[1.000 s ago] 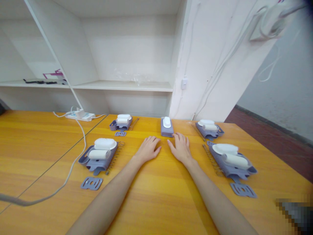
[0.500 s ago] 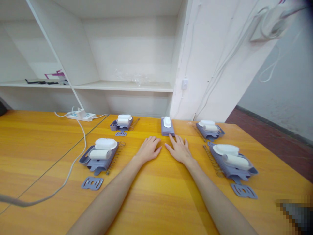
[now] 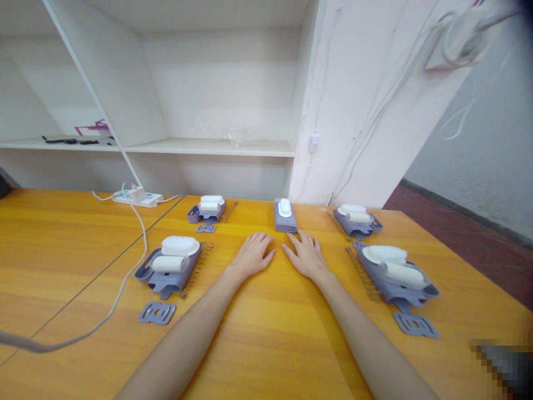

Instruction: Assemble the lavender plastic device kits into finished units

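Observation:
My left hand lies flat on the wooden table, fingers spread, holding nothing. Also palm down and open is my right hand, its fingertips just in front of a purple-grey box with a white oval cap. To the left stands a purple-grey holder bearing a white roll and a white oval piece. A coiled spring lies beside it, and a flat slotted plate in front. On the right, a similar holder has its own spring and slotted plate.
Two more such sets, a left one and a right one, sit farther back. A power strip and white cable are at left. A white shelf and wall stand behind. A pixelated dark object is at lower right.
My right hand has shifted very slightly to the right, its fingertips drawing off the front of the capped box. My left hand and the sets stay where they were.

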Tool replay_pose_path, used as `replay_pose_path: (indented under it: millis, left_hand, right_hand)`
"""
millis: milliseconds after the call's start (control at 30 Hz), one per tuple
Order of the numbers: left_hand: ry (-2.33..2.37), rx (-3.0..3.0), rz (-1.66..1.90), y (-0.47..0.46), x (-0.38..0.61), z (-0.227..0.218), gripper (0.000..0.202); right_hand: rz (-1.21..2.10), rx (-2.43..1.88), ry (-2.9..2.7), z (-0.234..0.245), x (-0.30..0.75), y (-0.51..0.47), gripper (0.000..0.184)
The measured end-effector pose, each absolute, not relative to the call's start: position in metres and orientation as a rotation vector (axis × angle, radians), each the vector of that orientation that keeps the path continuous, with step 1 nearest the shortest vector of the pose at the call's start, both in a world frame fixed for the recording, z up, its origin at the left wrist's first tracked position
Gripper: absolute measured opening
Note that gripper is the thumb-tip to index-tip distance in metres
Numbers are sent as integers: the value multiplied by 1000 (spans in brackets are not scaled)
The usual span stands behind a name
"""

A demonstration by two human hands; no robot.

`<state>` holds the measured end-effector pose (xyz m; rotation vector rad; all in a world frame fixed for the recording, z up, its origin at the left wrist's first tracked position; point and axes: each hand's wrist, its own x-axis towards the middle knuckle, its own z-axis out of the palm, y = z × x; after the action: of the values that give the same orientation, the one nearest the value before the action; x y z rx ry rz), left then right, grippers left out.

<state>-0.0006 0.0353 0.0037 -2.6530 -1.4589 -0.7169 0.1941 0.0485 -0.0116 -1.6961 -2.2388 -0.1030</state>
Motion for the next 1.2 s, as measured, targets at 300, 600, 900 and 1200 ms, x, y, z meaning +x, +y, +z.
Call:
replay_pose_path:
  millis: [300,600,900,1200]
  left_hand:
    - [-1464,-2657,-713,36,-1,3,29]
    - [-1490,-2660,-703,36,-1,4,28]
    - [-1491,-2665,-719,36,-2,3,29]
    - [-1485,-2662,-695,36,-3,3,30]
  right_hand:
    - [-194,-1560,-2119,-8,197,47,32]
    - [-248,-1433,-1990,41,193,33,30]
    - [-481,-1630,-2017,85,235,12,36]
    - [-470,-2346,-1764,60,329,-4,70]
